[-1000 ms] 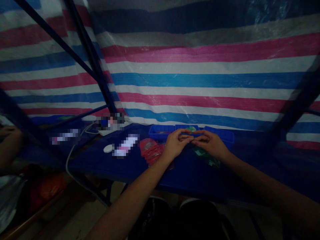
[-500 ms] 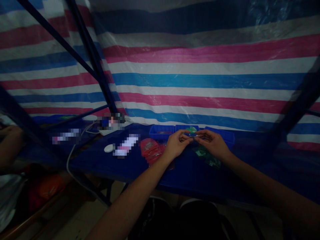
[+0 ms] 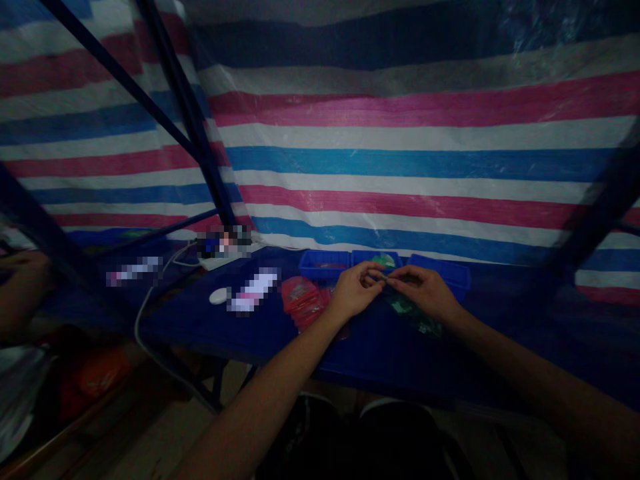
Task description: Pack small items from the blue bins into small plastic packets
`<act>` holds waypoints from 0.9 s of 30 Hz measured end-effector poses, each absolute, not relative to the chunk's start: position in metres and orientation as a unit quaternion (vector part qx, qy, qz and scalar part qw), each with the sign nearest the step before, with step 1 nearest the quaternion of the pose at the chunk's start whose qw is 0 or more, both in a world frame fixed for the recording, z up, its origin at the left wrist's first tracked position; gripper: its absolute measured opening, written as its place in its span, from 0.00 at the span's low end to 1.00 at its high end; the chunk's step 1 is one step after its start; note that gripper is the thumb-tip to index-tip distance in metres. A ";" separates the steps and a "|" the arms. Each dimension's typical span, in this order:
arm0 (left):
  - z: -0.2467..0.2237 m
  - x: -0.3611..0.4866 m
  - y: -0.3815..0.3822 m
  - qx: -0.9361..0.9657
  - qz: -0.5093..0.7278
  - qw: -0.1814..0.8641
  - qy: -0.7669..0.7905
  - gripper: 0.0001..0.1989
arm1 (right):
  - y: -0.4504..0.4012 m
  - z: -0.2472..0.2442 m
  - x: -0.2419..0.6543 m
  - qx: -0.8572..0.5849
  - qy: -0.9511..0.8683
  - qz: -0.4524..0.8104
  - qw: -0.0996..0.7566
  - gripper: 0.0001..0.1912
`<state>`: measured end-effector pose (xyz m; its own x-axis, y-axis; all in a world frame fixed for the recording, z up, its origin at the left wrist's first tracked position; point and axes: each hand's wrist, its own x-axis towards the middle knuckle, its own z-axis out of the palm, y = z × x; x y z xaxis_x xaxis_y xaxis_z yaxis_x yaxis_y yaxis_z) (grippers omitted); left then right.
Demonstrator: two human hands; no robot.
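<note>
Counter (image 3: 370, 360), twelve o'clock: pinched a small item (image 3: 385, 279), too dim to identify, between nearly closed fingertips of left hand (image 3: 354, 288) and right hand (image 3: 425, 287). Looked light, possibly stiff and easily dropped; seemed best held by opposite ends. Had red packets (image 3: 303, 303) toward nine o'clock, green packets (image 3: 425, 325) toward four, blue tray (image 3: 359, 257) near eleven.

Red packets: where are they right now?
In the head view, the red packets lie on the blue table, just left of the left hand and in front of a blue tray.
</note>
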<state>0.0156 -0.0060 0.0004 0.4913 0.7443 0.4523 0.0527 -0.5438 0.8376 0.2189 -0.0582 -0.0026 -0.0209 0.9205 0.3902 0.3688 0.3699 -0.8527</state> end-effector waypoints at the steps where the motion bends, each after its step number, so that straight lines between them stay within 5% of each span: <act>1: 0.000 0.015 -0.006 0.762 0.435 0.402 0.261 0.17 | -0.058 -0.003 0.219 -0.492 -0.658 0.274 0.500 0.19; 18: 0.000 0.014 -0.005 0.753 0.459 0.398 0.254 0.16 | -0.055 -0.007 0.217 -0.486 -0.668 0.298 0.478 0.17; 27: 0.007 0.013 -0.016 0.795 0.414 0.349 0.275 0.25 | -0.060 0.000 0.217 -0.461 -0.652 0.314 0.514 0.20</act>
